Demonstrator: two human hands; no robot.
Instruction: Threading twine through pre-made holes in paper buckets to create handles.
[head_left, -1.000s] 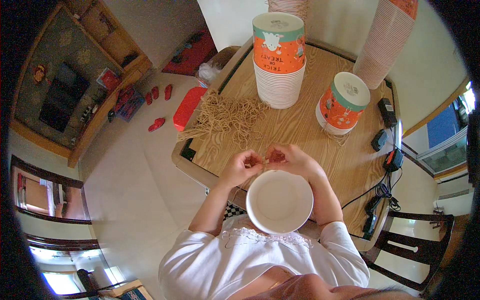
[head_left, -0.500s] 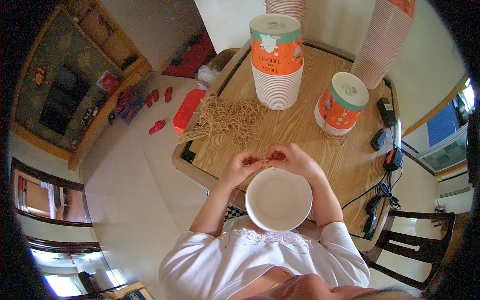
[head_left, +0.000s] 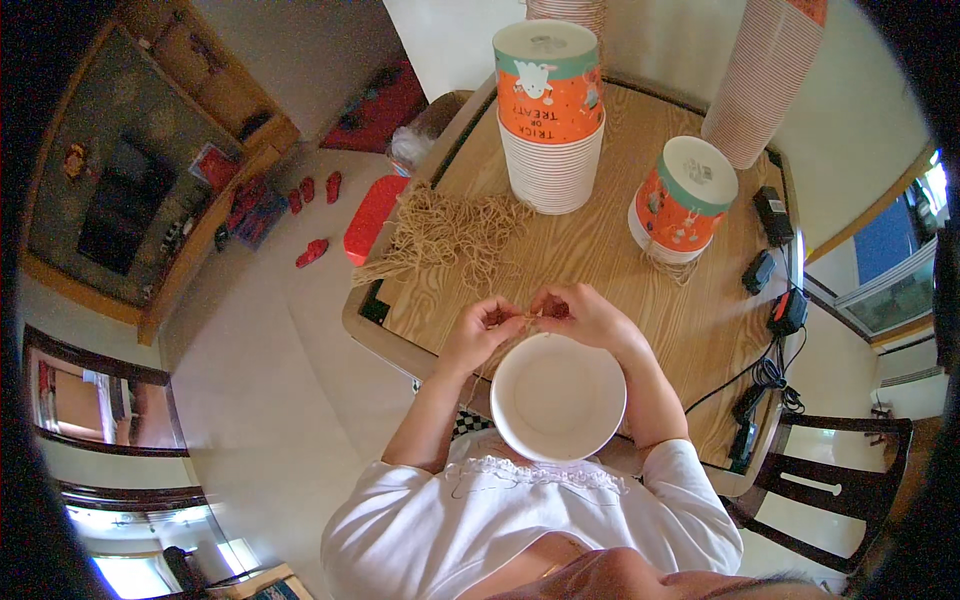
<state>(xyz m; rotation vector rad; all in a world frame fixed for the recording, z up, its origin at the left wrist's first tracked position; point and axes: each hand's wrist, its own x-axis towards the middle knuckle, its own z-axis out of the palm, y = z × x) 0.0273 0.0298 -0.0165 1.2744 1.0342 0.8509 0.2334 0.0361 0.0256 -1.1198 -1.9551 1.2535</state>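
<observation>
A white paper tub [head_left: 558, 398] is tipped toward me at the table's near edge, its open mouth facing up at me. Just beyond its far rim, my left hand [head_left: 478, 338] and my right hand [head_left: 592, 318] meet with fingertips pinched together. Between them they grip a thin piece of brown twine [head_left: 531, 315], partly hidden by the fingers. A loose heap of the same twine [head_left: 455, 235] lies on the table past my left hand. Farther right stands a short upside-down stack of orange and green tubs [head_left: 682, 205] with twine around its lower rim.
A tall stack of upside-down tubs [head_left: 552, 165] stands at the table's far side; another tall stack [head_left: 765, 85] leans at the far right corner. Black adapters [head_left: 772, 215] and cables [head_left: 768, 375] line the right edge. A red stool [head_left: 375, 218] stands left; a dark chair [head_left: 830, 490] is right.
My fingers have shifted slightly at the twine, the right fingers curling closer to the left ones. The tub stays in nearly the same place.
</observation>
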